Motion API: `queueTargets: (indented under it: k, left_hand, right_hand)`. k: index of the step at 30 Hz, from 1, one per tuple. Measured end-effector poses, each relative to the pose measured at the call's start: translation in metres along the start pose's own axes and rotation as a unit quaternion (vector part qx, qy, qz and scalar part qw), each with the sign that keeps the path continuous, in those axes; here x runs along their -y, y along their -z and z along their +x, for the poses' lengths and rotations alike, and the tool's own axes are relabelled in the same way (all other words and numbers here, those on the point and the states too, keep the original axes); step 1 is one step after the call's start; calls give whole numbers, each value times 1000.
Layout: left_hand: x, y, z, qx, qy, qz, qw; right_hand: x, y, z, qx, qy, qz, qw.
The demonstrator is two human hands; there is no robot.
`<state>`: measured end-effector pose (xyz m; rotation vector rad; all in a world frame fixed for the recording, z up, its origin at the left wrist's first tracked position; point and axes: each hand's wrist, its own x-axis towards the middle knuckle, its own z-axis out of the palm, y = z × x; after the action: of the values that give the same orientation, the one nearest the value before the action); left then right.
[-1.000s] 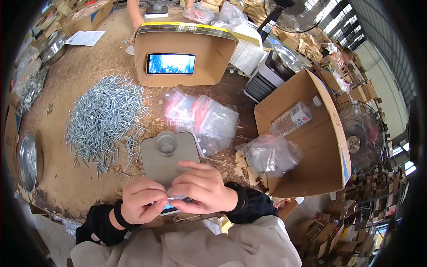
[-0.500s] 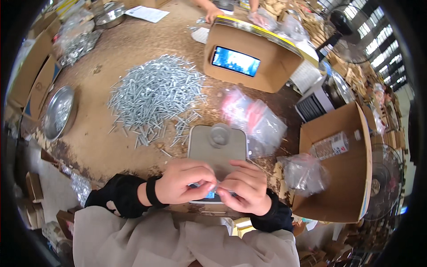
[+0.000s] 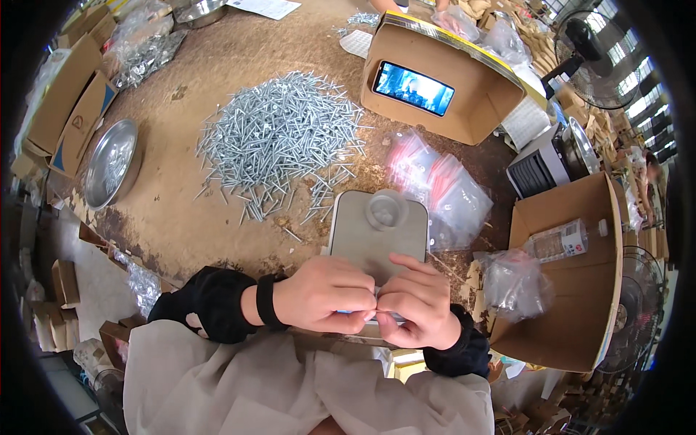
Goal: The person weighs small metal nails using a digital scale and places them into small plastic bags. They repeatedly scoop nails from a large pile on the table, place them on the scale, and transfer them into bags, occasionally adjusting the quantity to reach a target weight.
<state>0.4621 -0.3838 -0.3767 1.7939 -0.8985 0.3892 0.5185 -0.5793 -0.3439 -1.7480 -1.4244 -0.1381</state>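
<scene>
Left hand [image 3: 328, 294] and right hand [image 3: 418, 303], grip narrow, pinch a mostly hidden bag [image 3: 377, 291] above the scale [image 3: 362, 243]. Likely light, soft, slippery; best held by its edges. Screws [image 3: 283, 138] heaped beyond on the counter [image 3: 170, 156].

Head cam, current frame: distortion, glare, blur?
Head view: fisheye bends the table edge, black rim all round; highlights on the crumpled plastic bag; phone screen bright; screws read fairly crisp. Also head view: what looks like clear plastic between left hand and right hand is too small and covered to make out.
</scene>
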Motion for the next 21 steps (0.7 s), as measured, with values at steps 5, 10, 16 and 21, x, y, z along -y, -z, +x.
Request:
queueTargets:
  k: [5, 10, 16, 21]
  left_hand:
    - [1, 1, -1, -3, -21, 1, 1000]
    - [0, 9, -1, -58, 3, -47, 997]
    - [-6, 28, -3, -115, 101, -86, 985]
    - [2, 49, -17, -429, 168, -140, 877]
  right_hand:
    - [0, -3, -3, 8, -4, 18, 1000]
    - [2, 3, -2, -16, -6, 22, 1000]
    - [-4, 6, -6, -62, -13, 41, 997]
    - [-14, 4, -11, -120, -17, 33, 992]
